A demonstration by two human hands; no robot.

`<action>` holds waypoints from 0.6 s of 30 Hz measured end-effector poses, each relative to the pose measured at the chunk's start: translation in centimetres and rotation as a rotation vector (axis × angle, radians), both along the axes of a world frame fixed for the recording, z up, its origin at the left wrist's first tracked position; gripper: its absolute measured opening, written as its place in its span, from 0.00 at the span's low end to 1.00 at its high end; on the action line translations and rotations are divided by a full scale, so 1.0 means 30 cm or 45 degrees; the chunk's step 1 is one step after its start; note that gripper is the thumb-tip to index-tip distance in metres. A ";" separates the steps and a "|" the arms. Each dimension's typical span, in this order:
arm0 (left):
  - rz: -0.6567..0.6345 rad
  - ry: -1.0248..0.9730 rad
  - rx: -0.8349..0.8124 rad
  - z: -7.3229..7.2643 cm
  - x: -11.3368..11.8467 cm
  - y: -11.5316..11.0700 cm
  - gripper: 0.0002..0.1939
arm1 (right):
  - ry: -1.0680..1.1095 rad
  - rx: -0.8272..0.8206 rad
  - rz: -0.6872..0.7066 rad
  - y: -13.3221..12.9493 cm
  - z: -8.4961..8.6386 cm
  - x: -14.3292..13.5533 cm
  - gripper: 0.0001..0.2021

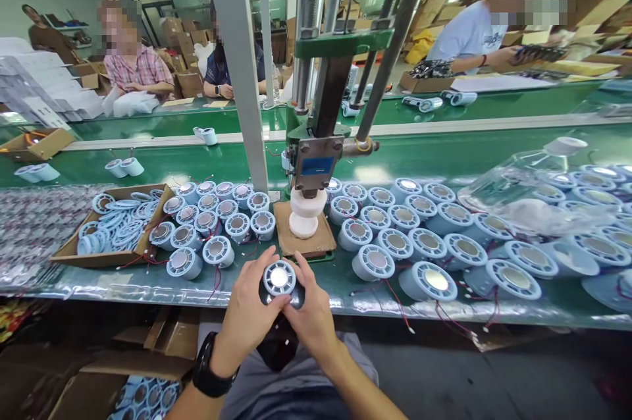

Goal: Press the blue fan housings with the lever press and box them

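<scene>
A light blue round part (279, 278) with a slotted ring and a silver disc faces up between my hands at the table's front edge. My left hand (251, 295) curls round its left side, and a black watch is on that wrist. On the right side, my right hand (310, 305) holds the same part with thumb and fingers. Just beyond stands a green press (316, 163), its white round head (303, 225) low over a brown pad (284, 210). Similar blue parts (218, 251) stand left of the press, and several more (374, 262) stand to its right.
An open cardboard box (143, 250) of blue rings lies at the left. Clear plastic bags (518, 176) cover parts at the right. Loose red wires trail over the front edge. A grey post (241, 78) rises behind the table. Several people sit across the green belt (424, 143).
</scene>
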State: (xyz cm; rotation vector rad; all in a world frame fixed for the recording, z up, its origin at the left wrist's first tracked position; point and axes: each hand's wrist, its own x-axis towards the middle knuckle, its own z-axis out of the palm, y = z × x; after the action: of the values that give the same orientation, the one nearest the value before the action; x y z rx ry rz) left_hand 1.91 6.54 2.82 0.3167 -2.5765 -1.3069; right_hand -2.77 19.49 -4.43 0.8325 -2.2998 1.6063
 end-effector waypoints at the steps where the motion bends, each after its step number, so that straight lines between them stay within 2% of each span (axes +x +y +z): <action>1: -0.002 0.003 0.021 -0.003 0.000 0.000 0.41 | 0.001 0.005 0.003 -0.001 0.003 0.000 0.42; 9: -0.136 0.056 0.020 -0.013 0.010 -0.022 0.37 | 0.005 0.057 0.051 0.005 0.020 -0.008 0.48; 14: -0.181 0.076 -0.034 -0.056 0.014 -0.015 0.31 | 0.119 0.235 0.135 0.024 0.001 -0.024 0.39; 16: -0.211 0.085 -0.016 -0.081 0.015 -0.007 0.30 | 0.188 0.392 0.269 0.068 0.054 -0.056 0.37; 17: -0.223 0.077 0.004 -0.091 0.014 -0.004 0.29 | 0.241 0.464 0.338 0.099 0.112 -0.081 0.36; 18: -0.228 0.058 0.028 -0.097 0.013 -0.002 0.29 | 0.328 0.509 0.373 0.134 0.193 -0.112 0.35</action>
State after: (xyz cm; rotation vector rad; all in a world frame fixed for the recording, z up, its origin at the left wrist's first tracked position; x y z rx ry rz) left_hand 2.29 6.48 -0.09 0.0598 -2.6039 -1.3840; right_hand -6.12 23.50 1.37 1.4319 -2.4228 1.0543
